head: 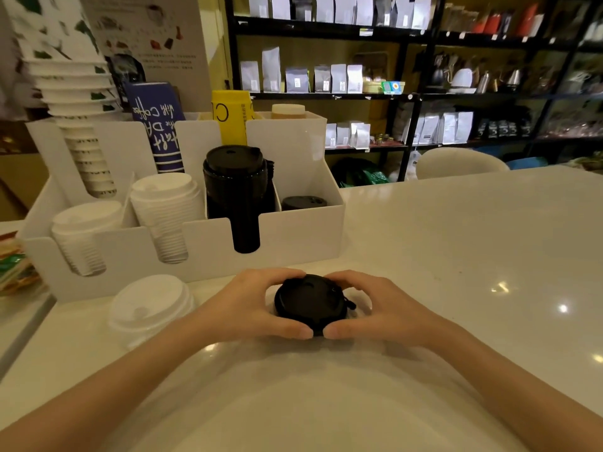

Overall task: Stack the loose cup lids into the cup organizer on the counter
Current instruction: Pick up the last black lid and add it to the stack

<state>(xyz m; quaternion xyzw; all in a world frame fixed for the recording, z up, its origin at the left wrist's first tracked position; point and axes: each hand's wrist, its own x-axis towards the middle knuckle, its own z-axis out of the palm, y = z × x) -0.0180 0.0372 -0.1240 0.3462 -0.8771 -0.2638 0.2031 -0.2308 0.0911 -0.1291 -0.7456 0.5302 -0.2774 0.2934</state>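
A small pile of black cup lids (310, 301) rests on the white counter (456, 256) in front of me. My left hand (251, 305) and my right hand (368, 305) wrap around it from both sides, thumbs nearly meeting at the front. To the left lies a loose stack of white lids (151, 306). Behind them stands the white cup organizer (293, 230). Its front slots hold two stacks of white lids (166, 203), a tall stack of black lids (238, 190), and a low black lid (303, 202) in the rightmost slot.
The organizer's back slots hold paper cups (81, 125), a blue sleeve stack (160, 125), and a yellow stack (231, 115). Colourful packets (16, 265) lie at the far left. Dark shelves with bags (326, 76) stand beyond the counter. A white chair back (456, 163) rises behind its far edge.
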